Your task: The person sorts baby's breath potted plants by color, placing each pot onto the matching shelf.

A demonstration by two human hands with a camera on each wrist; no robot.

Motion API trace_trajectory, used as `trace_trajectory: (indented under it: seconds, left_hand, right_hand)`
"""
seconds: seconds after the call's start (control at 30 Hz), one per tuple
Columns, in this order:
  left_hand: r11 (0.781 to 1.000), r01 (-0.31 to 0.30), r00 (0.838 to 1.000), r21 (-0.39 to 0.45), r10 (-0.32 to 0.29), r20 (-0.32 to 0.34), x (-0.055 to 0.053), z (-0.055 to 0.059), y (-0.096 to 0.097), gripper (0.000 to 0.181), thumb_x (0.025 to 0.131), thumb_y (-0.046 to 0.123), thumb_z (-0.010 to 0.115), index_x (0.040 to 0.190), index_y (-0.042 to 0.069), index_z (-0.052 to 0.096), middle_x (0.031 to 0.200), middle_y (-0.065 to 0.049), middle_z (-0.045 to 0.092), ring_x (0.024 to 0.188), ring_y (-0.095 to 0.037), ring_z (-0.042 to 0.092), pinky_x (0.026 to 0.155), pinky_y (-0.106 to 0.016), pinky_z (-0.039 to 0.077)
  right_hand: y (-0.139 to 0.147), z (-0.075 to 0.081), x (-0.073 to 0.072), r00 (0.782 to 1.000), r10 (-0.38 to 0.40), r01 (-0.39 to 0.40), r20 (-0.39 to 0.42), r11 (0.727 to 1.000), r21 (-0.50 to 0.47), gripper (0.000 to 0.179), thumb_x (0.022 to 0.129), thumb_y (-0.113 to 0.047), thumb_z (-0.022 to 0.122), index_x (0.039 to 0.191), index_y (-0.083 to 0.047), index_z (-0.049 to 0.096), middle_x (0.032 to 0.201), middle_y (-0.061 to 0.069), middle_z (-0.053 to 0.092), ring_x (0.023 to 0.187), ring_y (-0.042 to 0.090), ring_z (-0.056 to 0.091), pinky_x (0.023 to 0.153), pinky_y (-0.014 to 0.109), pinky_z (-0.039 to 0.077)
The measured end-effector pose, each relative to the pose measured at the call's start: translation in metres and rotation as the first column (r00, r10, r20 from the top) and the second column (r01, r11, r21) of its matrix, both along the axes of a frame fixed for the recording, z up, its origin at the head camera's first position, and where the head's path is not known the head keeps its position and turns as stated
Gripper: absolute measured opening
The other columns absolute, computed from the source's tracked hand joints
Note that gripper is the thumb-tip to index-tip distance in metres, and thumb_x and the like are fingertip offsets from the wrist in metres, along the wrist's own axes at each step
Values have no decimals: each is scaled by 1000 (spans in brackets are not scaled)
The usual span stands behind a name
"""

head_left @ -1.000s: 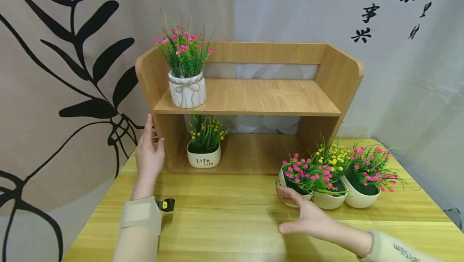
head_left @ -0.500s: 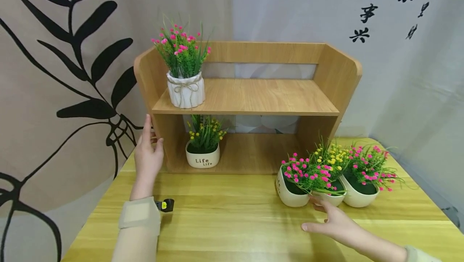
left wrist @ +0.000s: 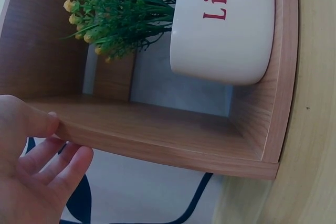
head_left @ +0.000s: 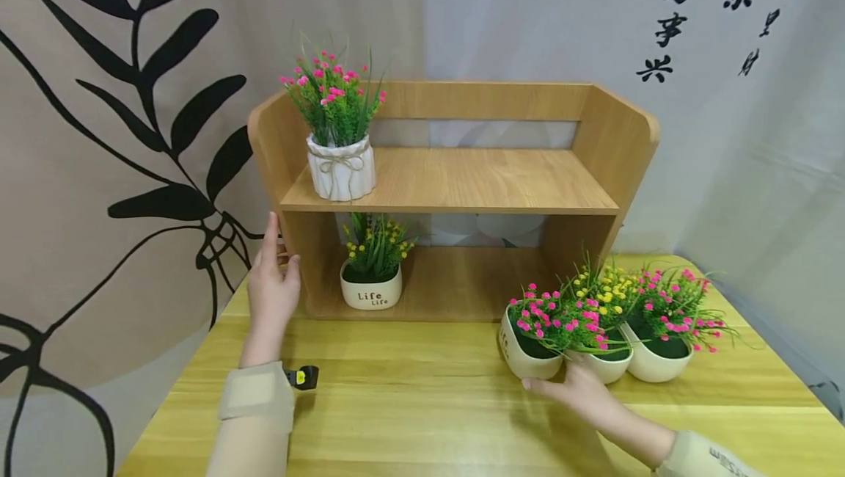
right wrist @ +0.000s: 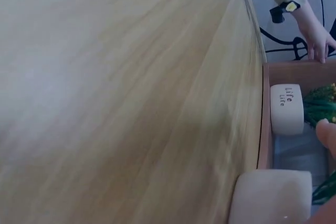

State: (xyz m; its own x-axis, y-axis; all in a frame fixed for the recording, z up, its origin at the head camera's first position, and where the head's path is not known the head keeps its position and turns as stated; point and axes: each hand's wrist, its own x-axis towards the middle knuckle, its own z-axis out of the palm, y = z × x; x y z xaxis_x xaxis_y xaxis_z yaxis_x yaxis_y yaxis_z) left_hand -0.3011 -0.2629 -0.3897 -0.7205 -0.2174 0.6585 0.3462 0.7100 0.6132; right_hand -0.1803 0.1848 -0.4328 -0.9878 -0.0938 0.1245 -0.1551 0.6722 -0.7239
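Observation:
My left hand (head_left: 272, 290) holds the left side panel of a two-tier wooden shelf (head_left: 462, 180), thumb at the front edge and fingers outside, as the left wrist view shows too. My right hand (head_left: 584, 389) is at the leftmost of three white flowerpots: fingers in the gap on its right side, partly hidden, thumb stretched out low in front. This pink-flowered pot (head_left: 528, 359) leans slightly at the shelf's front right. In the right wrist view, the thumb (right wrist: 326, 135) stands apart from the pot (right wrist: 270, 198). Behind it are a yellow-flowered pot (head_left: 610, 367) and another pink-flowered pot (head_left: 656, 367).
On the upper board stands a white pot tied with twine (head_left: 342, 172), holding pink flowers. A "Life" pot (head_left: 371, 293) with yellow flowers sits on the lower board at left. Everything rests on a wooden table (head_left: 396, 396) before a printed curtain (head_left: 515, 15).
My right hand moved right off the leftmost pot, then back left with its fingers in the gap beside it. That pot has shifted slightly left. My left hand stays on the shelf panel.

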Motion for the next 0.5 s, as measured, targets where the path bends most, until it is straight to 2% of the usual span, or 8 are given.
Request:
trace_trajectory:
  seconds: [0.1, 0.17, 0.37, 0.43, 0.5]
  left_hand:
    - [1000, -3, 1000, 0, 3, -11, 1, 0, 1, 85, 92, -7, 58, 156, 32, 18, 114, -30, 55, 99, -44, 59, 78, -55, 52]
    - [1000, -5, 1000, 1, 5, -16, 1, 1, 1, 85, 92, -8, 58, 156, 32, 19, 114, -30, 55, 98, -44, 58, 78, -55, 52]
    - [1000, -2, 1000, -3, 1, -6, -1, 1, 3, 85, 92, -7, 58, 156, 33, 17, 115, -29, 55, 99, -44, 58, 78, -55, 51]
    - [1000, -3, 1000, -1, 3, -2, -2, 1, 3, 85, 92, -7, 57, 156, 32, 17, 115, -30, 55, 99, -44, 58, 78, -56, 51]
    - [1000, -4, 1000, 0, 4, -1, -2, 1, 2, 85, 92, -7, 57, 156, 32, 17, 115, -30, 55, 99, -44, 58, 78, -56, 52]
  right_hand:
    - [-3, -3, -4, 999, -34, 34, 8, 999, 43, 91, 74, -37, 81, 140, 9, 38, 136, 32, 48, 125, 47, 44, 105, 55, 36]
    - [-6, -5, -8, 998, -55, 54, 28, 998, 37, 90, 74, -38, 81, 139, 9, 39, 134, 32, 49, 124, 46, 45, 105, 53, 37]
    - [-11, -14, -17, 987, -118, 128, 107, 988, -90, 91, 76, -38, 81, 142, 5, 35, 138, 30, 46, 128, 40, 43, 109, 51, 33]
    - [-12, -17, -21, 988, -118, 129, 103, 986, -104, 89, 76, -38, 80, 142, 4, 37, 137, 28, 48, 126, 37, 45, 108, 49, 35]
    - [-13, -20, -25, 993, -104, 110, 52, 988, -112, 86, 76, -36, 81, 140, 4, 40, 136, 26, 50, 125, 36, 46, 107, 48, 35]
